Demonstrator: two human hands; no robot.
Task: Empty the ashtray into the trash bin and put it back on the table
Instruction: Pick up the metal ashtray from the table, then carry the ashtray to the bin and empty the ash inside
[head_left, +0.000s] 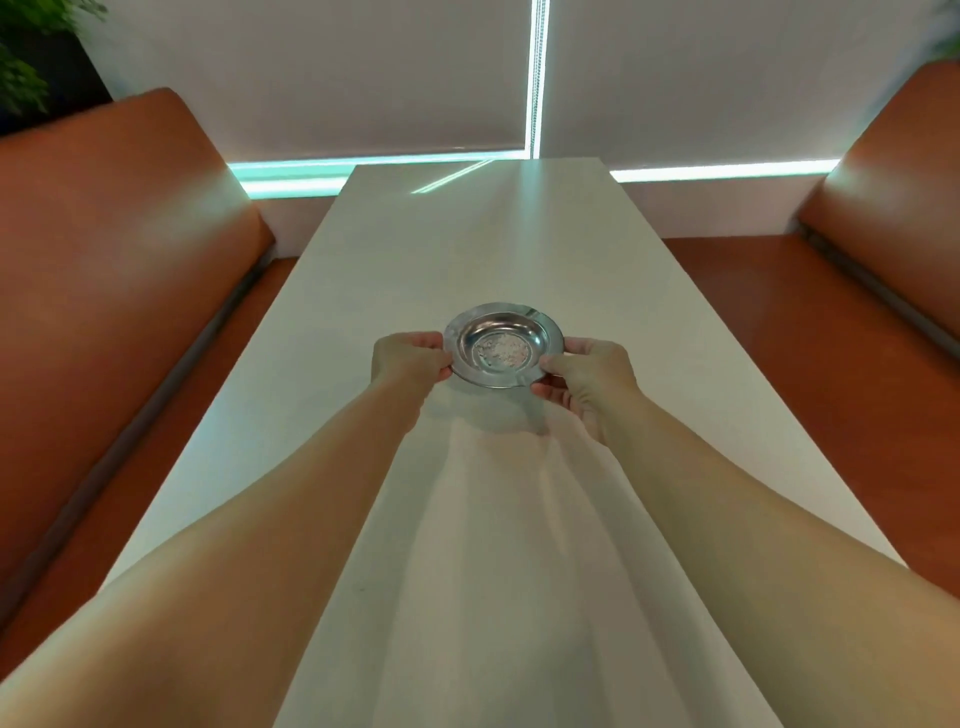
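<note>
The ashtray is a round, shiny metal dish with a wide flat rim and a shallow bowl — pale, crumbly ash and bits lie scattered over its bottom. It sits level over the middle of the long white surface, a shadow beneath it. The left hand pinches its left rim and the right hand its right rim — each grip closed on the edge.

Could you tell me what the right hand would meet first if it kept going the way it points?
The ashtray: the right hand already grips its rim, facing the left hand.
</note>
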